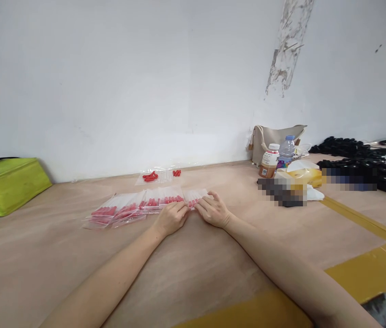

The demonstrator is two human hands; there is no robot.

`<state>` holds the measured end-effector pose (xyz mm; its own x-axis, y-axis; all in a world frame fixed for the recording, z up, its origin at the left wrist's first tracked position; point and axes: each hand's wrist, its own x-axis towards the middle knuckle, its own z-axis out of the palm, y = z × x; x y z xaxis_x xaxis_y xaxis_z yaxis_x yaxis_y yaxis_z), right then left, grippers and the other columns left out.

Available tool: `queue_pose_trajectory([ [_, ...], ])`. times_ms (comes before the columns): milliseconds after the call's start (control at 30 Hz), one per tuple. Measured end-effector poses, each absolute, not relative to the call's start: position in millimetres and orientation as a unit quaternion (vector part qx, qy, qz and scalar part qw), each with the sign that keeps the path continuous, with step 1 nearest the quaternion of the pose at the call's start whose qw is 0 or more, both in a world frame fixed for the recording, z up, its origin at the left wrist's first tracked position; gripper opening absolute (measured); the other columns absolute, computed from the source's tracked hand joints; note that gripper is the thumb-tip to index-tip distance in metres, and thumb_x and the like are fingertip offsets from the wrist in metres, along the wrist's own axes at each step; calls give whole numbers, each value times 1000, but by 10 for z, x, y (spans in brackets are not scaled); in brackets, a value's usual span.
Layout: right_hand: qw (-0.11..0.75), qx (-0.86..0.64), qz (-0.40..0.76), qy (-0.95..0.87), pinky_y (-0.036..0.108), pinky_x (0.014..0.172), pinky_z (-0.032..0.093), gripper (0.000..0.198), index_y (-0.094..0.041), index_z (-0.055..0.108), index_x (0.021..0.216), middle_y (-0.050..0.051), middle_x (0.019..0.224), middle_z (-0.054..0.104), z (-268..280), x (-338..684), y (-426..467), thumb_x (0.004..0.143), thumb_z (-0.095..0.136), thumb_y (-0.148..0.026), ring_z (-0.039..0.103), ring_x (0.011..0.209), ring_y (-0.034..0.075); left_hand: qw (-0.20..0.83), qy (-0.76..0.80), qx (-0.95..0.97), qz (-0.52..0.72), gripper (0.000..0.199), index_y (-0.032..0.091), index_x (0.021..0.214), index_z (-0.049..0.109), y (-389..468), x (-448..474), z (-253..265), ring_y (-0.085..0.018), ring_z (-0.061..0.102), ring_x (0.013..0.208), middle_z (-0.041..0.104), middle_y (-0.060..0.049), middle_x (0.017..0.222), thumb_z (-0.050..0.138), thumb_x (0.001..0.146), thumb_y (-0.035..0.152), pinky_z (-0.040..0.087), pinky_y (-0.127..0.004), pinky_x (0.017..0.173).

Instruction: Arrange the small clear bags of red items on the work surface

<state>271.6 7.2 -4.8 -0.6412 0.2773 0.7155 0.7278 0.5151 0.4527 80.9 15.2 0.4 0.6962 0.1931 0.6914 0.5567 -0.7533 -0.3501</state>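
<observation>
My left hand [172, 217] and my right hand [213, 210] meet at the near edge of a small clear plastic bag [195, 195] with red pieces inside. The fingers of both hands are closed on that edge, which they partly cover. Leftward from it runs a row of similar bags [128, 202], overlapping one another, each with red-ended pieces in it. Behind the row, near the wall, lies another clear bag [165, 176] with loose red pieces [150, 176] at its left and a few more at its right.
A lime-green bag [12, 187] with a black strap sits at far left. To the right stand a beige bag [278, 134], a brown drink bottle [269, 160] and a clear bottle [286, 150]. Black items [353, 159] are heaped beyond. Yellow tape [367, 269] covers part of the table.
</observation>
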Motion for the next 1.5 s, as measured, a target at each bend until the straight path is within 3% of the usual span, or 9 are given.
queue_pose_trajectory([
  [333, 289, -309, -382, -822, 32, 86, 23, 25, -20, 55, 74, -1, 69, 56, -60, 2818, 108, 86, 35, -13, 44, 69, 10, 255, -229, -881, -328, 21, 15, 76, 57, 164, 778, 5, -14, 58, 69, 59, -4, 71, 39, 86, 18, 48, -26, 64],
  [567, 291, -307, -377, -824, 32, 87, 23, 24, -19, 56, 73, 0, 67, 55, -70, 2786, 89, 86, 37, -14, 43, 70, 10, 261, -193, -877, -353, 16, 16, 92, 59, 177, 813, 16, -15, 59, 82, 63, -5, 88, 45, 84, 16, 49, -29, 73],
  [1067, 290, -276, -439, -804, 34, 88, 22, 20, -18, 57, 75, -1, 69, 57, -44, 2698, 51, 84, 40, -13, 43, 67, 10, 271, -196, -870, -361, 13, 16, 84, 60, 159, 822, 11, -14, 59, 74, 63, -4, 79, 47, 82, 15, 49, -26, 68],
  [1500, 332, -344, -273, -835, 29, 81, 25, 22, -18, 58, 72, -1, 67, 58, -53, 2970, 96, 85, 40, -20, 47, 67, 10, 254, -191, -869, -379, 12, 16, 87, 60, 153, 802, 48, -14, 60, 78, 65, -4, 83, 51, 80, 15, 50, -27, 70],
])
